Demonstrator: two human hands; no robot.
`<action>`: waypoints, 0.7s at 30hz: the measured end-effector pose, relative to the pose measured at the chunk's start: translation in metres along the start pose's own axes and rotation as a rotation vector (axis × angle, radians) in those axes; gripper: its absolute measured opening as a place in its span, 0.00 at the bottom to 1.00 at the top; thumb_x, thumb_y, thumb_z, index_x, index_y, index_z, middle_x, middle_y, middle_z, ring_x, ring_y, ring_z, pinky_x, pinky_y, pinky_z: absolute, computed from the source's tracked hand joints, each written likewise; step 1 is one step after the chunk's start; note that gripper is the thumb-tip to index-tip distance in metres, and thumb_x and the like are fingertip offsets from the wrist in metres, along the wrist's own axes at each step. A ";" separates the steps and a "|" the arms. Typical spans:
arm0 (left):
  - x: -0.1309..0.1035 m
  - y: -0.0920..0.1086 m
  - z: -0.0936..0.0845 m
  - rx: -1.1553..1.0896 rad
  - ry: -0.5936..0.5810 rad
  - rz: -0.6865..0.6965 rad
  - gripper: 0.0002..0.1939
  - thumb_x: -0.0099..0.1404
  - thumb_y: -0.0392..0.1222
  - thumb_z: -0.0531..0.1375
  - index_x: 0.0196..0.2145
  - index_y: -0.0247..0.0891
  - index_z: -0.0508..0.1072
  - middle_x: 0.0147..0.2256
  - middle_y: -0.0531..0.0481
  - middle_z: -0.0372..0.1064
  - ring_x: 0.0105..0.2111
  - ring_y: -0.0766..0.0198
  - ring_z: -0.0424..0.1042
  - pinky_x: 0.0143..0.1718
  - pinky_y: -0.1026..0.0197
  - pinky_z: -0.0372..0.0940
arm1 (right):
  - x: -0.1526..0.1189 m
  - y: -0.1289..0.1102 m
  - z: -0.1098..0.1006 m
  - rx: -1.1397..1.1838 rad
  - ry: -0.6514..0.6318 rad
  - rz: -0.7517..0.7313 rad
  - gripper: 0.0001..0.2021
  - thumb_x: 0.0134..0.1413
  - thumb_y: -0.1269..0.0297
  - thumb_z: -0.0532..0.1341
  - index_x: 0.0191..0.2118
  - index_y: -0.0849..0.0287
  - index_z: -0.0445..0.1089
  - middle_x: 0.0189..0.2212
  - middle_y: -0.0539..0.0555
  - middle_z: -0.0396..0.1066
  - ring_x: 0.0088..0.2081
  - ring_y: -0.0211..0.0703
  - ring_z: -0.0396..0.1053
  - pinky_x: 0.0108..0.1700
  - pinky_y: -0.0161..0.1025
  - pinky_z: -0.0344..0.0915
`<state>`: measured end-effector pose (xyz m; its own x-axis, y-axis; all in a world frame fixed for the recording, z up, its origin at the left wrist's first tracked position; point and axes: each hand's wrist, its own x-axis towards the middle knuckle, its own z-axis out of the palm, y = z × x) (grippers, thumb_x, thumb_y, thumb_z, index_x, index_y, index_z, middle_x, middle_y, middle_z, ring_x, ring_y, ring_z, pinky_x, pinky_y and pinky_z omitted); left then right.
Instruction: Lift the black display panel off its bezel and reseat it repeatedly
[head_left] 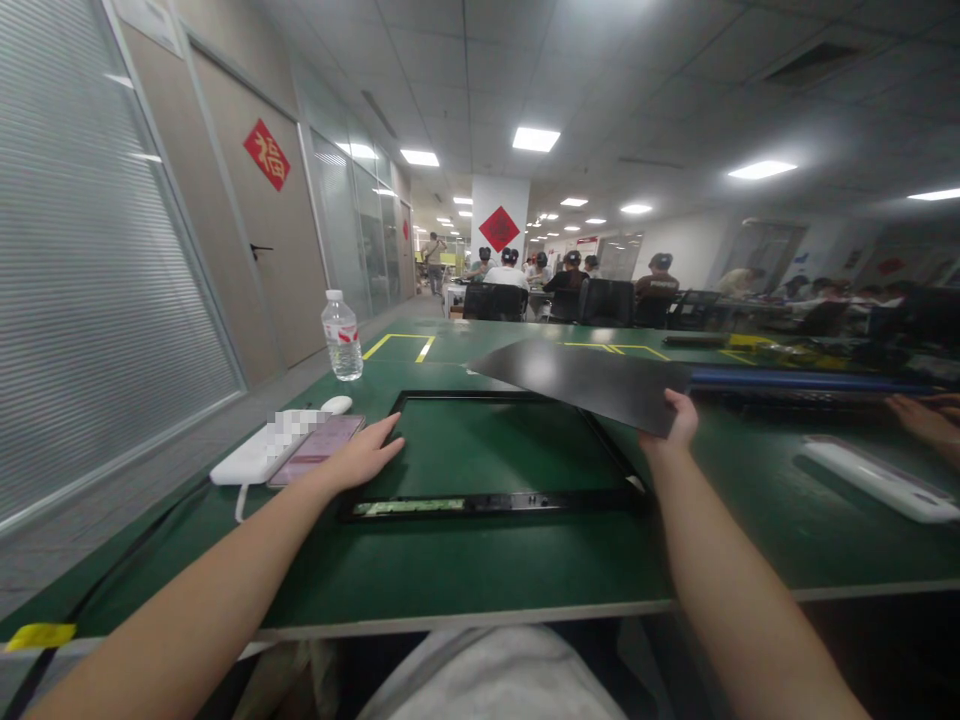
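A black rectangular frame (517,503), like a monitor bezel, lies flat on the green tabletop (465,570). Along its near side runs a strip that looks like a green circuit board (409,508). My left hand (367,452) rests at the frame's left side with its fingers spread, holding nothing. A thin dark panel (577,378) is raised and tilted above the frame's far right part. My right hand (673,425) pinches this panel at its near right corner, thumb on top. The fingers beneath the panel are partly hidden.
Left of the frame are a white power strip (251,460), a pinkish phone-like slab (319,448), a white mouse (337,405) and a water bottle (343,340). On the right lie a white elongated case (877,478) and a long blue bar (795,380). Another person's hand (926,420) reaches in.
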<state>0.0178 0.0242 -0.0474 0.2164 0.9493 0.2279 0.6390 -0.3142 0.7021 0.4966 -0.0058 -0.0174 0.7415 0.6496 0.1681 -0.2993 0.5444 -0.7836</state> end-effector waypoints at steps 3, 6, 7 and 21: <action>0.001 -0.004 0.001 0.083 -0.023 0.037 0.37 0.54 0.58 0.61 0.57 0.37 0.71 0.63 0.36 0.63 0.64 0.42 0.60 0.66 0.46 0.50 | 0.003 0.002 0.000 0.092 0.114 -0.060 0.06 0.41 0.61 0.57 0.29 0.55 0.61 0.29 0.50 0.68 0.36 0.44 0.71 0.38 0.41 0.73; 0.000 -0.006 0.001 0.163 -0.067 0.060 0.37 0.54 0.59 0.60 0.57 0.35 0.70 0.63 0.32 0.63 0.64 0.40 0.59 0.65 0.44 0.51 | 0.007 0.004 -0.002 0.064 0.166 -0.165 0.07 0.43 0.59 0.56 0.29 0.55 0.60 0.31 0.50 0.67 0.37 0.45 0.70 0.38 0.41 0.73; 0.000 -0.006 0.001 0.183 -0.078 0.067 0.37 0.54 0.59 0.60 0.57 0.34 0.70 0.63 0.32 0.63 0.65 0.40 0.58 0.65 0.43 0.50 | 0.008 0.004 -0.003 0.052 0.190 -0.196 0.07 0.44 0.59 0.56 0.29 0.55 0.60 0.31 0.50 0.67 0.38 0.45 0.70 0.37 0.41 0.72; -0.002 -0.004 0.000 0.244 -0.108 0.098 0.31 0.55 0.57 0.61 0.52 0.37 0.73 0.61 0.33 0.66 0.65 0.38 0.57 0.65 0.42 0.49 | 0.009 -0.003 -0.008 -0.129 0.454 -0.349 0.08 0.43 0.64 0.51 0.34 0.53 0.55 0.39 0.54 0.66 0.43 0.44 0.70 0.40 0.41 0.72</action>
<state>0.0154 0.0239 -0.0504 0.3548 0.9124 0.2041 0.7673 -0.4089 0.4940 0.5089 -0.0061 -0.0180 0.9745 0.1358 0.1785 0.0632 0.5974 -0.7995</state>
